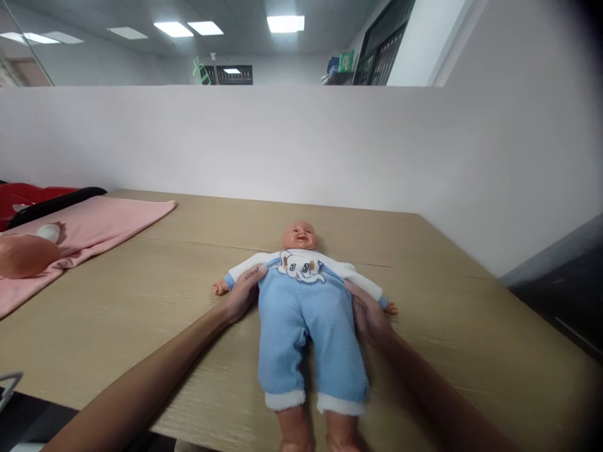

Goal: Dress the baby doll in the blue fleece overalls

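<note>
Centrally on a wood-toned tabletop [452, 364], flat on its back: a bald baby doll [300, 236], dressed in a white top [250, 263] with an elephant face [302, 267] and fluffy blue trousers [301, 307]. Points head toward the white wall [235, 138], legs toward the near side, feet cut off by the bottom of the view; runs lengthwise from far to near, nearly straight, arms spread sideways. Gripping the trousers at one side of the waist, left hand [245, 294]; at the other side, gripping likewise, right hand [370, 312], with fingers partly hidden. Underneath, a tan surface with a slight sheen and thin seams. Well apart to the left, a pink cloth [113, 216] under a rounded orange-brown object [28, 254], too cropped to name. Above the wall, a further room with lit ceiling panels [286, 24], a dark barred window [384, 47] and a green package [346, 61].
</note>
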### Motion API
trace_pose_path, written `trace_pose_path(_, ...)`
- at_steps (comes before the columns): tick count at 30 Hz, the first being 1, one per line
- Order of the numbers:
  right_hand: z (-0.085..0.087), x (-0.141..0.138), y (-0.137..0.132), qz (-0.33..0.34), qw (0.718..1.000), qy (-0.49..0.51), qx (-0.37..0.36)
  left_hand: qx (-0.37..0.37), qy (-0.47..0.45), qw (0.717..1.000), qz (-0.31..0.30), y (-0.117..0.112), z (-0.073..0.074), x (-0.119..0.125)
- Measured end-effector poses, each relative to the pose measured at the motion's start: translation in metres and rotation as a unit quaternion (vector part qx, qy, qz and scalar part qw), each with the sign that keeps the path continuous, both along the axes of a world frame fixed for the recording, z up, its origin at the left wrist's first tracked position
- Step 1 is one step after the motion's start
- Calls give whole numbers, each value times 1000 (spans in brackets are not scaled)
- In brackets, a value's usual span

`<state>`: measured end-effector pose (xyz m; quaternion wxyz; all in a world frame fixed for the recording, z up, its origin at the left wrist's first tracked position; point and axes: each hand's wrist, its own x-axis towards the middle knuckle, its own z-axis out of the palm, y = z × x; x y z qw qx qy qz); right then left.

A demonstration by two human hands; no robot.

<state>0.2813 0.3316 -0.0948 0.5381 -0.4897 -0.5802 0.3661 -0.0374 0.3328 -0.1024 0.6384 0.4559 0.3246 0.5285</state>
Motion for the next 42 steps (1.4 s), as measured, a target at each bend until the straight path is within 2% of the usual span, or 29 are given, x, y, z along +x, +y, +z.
trace_pose_path(4,4,-1,-9,10,1000,-9,6,40,68,996,33,1,0,-4)
trace_pose_path(8,15,-9,-16,-20,998,-32,53,81,112,989,55,-3,7,-1)
trace_pose_path(11,19,-15,-9,-47,997,-28,62,83,112,988,68,-5,12,4)
trace_pose_path(14,14,-16,1,-71,995,-34,62,80,121,986,84,-5,14,7)
trace_pose_path(18,2,-11,10,-76,994,-52,50,83,129,985,77,-5,14,7)
trace_pose_path(25,-8,-9,8,-94,988,-104,64,86,126,985,85,-5,11,6)
trace_pose_path(34,-17,-4,5,-119,981,-136,75,104,157,969,158,-3,8,7)
trace_pose_path(38,-8,-4,-6,-156,961,-186,134,115,150,965,181,-3,4,9)
trace_pose_path(40,4,-8,-12,-174,941,-224,187,124,148,962,193,-5,4,10)
trace_pose_path(42,21,-17,-13,-156,931,-243,223,133,151,960,195,-6,5,12)
